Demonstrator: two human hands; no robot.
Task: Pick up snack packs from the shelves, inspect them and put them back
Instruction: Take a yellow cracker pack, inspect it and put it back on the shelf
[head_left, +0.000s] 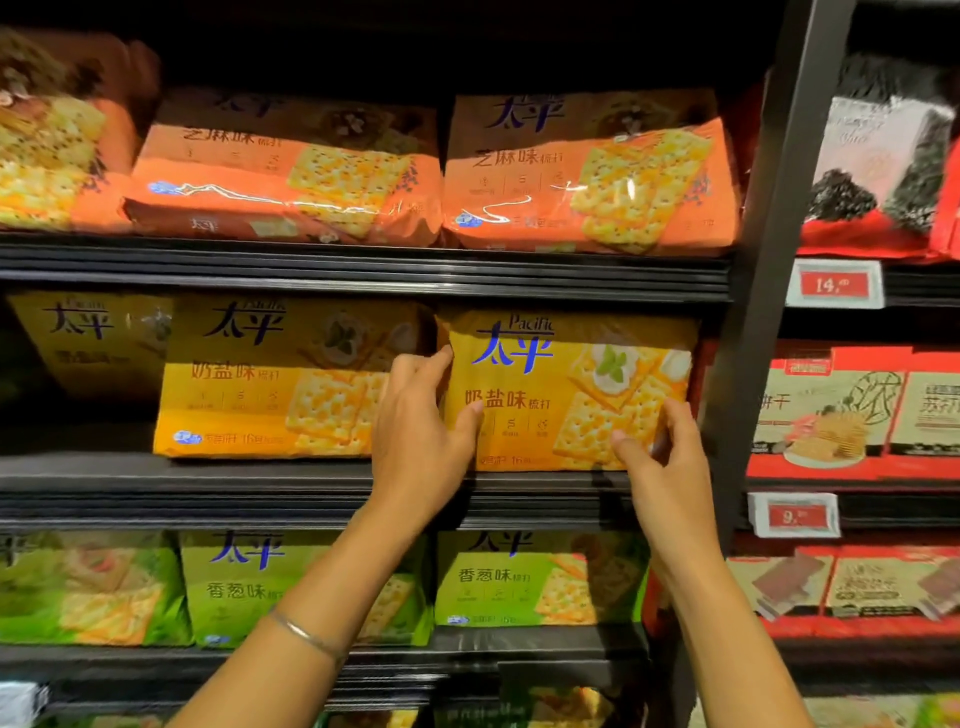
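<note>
Dark shelving, several tiers. The middle shelf (311, 488) carries yellow cracker packs: one pack (561, 395) stands between the left hand (421, 431) and the right hand (660, 457), both touching it; a second yellow pack (270, 384) stands just left of the left hand. Above the hands, the upper shelf (363, 270) holds orange packs (587, 176). Below the wrists, the lower shelf (467, 660) holds green packs (530, 582). Right of the right hand, beyond a dark upright (769, 260), are red packs (841, 415).
</note>
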